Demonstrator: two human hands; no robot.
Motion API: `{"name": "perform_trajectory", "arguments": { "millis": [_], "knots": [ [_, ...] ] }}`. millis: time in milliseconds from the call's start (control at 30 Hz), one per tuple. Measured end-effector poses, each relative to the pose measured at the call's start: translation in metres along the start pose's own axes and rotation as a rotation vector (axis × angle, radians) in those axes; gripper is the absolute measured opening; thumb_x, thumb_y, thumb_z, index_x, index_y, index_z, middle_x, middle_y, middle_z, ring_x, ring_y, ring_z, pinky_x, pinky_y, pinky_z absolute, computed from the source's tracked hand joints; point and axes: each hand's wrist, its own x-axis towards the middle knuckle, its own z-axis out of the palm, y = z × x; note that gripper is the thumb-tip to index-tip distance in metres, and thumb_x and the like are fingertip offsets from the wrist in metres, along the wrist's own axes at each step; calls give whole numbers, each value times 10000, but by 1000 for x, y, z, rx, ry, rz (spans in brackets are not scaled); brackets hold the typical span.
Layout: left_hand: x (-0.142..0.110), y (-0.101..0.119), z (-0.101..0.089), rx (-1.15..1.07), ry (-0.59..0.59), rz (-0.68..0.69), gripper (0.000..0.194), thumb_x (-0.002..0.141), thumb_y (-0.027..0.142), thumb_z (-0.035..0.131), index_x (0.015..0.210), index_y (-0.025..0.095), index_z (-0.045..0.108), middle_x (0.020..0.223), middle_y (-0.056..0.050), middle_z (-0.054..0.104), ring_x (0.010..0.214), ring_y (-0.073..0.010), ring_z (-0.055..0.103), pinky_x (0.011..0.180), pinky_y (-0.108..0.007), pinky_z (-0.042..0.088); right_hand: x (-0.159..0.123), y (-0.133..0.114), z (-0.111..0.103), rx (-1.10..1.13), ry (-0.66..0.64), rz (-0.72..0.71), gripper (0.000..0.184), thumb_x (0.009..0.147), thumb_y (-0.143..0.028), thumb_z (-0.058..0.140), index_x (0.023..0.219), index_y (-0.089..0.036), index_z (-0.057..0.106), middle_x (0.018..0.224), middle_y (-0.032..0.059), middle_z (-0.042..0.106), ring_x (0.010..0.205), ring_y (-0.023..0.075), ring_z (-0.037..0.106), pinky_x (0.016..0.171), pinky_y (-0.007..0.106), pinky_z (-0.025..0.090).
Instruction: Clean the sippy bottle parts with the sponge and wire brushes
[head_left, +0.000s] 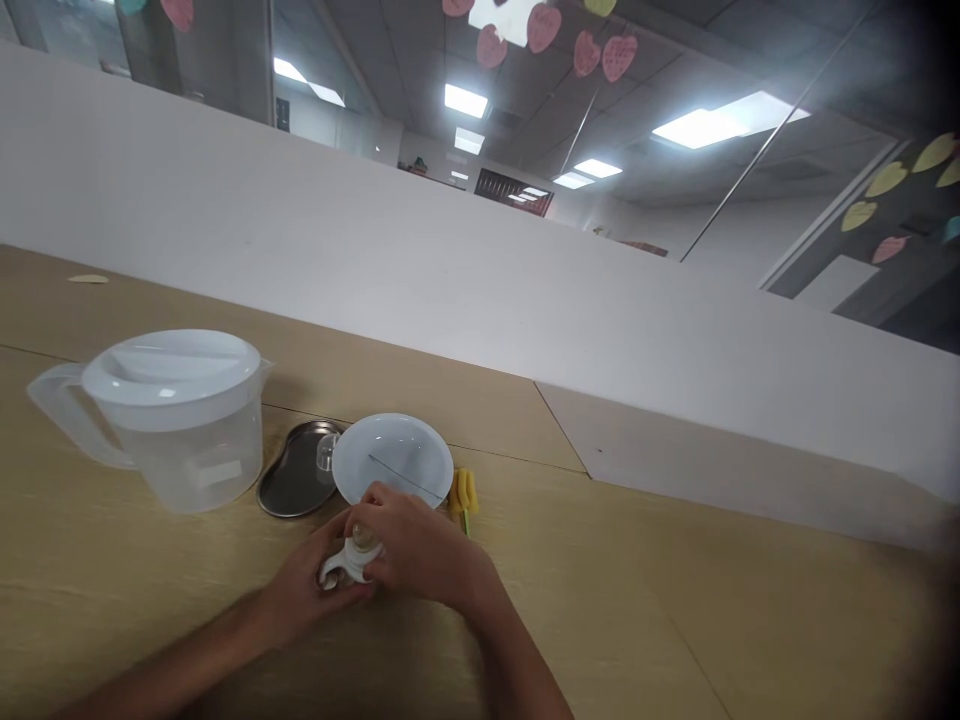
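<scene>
Both of my hands meet over a small white plastic piece with a clear nipple-like tip [352, 556], low on the wooden table. My left hand [311, 580] wraps round its white base from below. My right hand [412, 545] closes over its top, fingers pinched on the clear tip. Just behind them stands a white bowl [394, 458] with a thin dark line across its inside.
A clear plastic jug with a white lid [172, 415] stands at the left. A metal kidney-shaped tray [289, 485] with a small clear cap lies between jug and bowl. A yellow brush [463, 495] lies right of the bowl. A white partition wall [480, 270] runs behind the table.
</scene>
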Motion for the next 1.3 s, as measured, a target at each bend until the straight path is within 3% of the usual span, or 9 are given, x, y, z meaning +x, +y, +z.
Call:
{"name": "perform_trajectory", "arguments": {
  "millis": [133, 267, 433, 633, 967, 1100, 1300],
  "knots": [
    [2, 2, 0, -108, 0, 6, 707, 660, 372, 741, 1300, 272, 458, 1185, -73, 652, 1033, -297, 637, 852, -401, 554, -6, 3, -4, 19, 37, 23, 227, 796, -192, 591, 1014, -134, 619, 925, 78, 664, 817, 212, 628, 666, 285, 456],
    [3, 0, 2, -238, -23, -48, 756, 680, 360, 740, 1341, 255, 390, 1194, -85, 645, 1049, -273, 633, 853, -372, 551, -9, 4, -12, -7, -13, 106, 211, 858, -187, 504, 1045, -129, 582, 879, 83, 686, 804, 218, 638, 636, 283, 423],
    [2, -9, 6, -243, 17, -23, 704, 662, 341, 754, 1288, 221, 456, 1178, -90, 653, 1046, -264, 634, 853, -340, 545, -4, -4, -13, -29, -64, 119, 169, 848, -157, 516, 994, -132, 598, 908, 79, 689, 835, 203, 639, 652, 262, 411],
    [3, -6, 6, -235, 20, -26, 654, 657, 304, 756, 1252, 221, 498, 1156, -78, 663, 1014, -249, 649, 847, -319, 545, -3, -3, -8, 27, -10, 92, 184, 816, -91, 504, 933, -127, 642, 1006, 86, 635, 861, 177, 615, 711, 253, 445],
    [6, -4, 6, -264, 21, -44, 639, 622, 329, 779, 1208, 206, 557, 1090, -85, 689, 982, -275, 657, 815, -331, 559, -5, 3, -13, 170, 0, -32, 284, 741, -12, 502, 937, -141, 662, 938, 56, 681, 851, 157, 616, 738, 225, 436],
    [6, -6, 6, -260, -6, -27, 641, 643, 330, 765, 1230, 217, 533, 1124, -82, 675, 997, -267, 653, 829, -331, 554, -6, 2, -13, 180, 42, 38, 297, 787, -29, 465, 984, -139, 657, 952, 67, 703, 903, 173, 626, 796, 252, 432],
    [5, -3, 6, -258, 28, -14, 604, 646, 270, 756, 1195, 205, 514, 1129, -89, 668, 999, -261, 654, 809, -316, 557, -7, -4, -11, 115, 59, 151, 250, 835, -92, 467, 944, -152, 684, 906, 75, 715, 844, 168, 641, 726, 242, 412]
  ]
}}
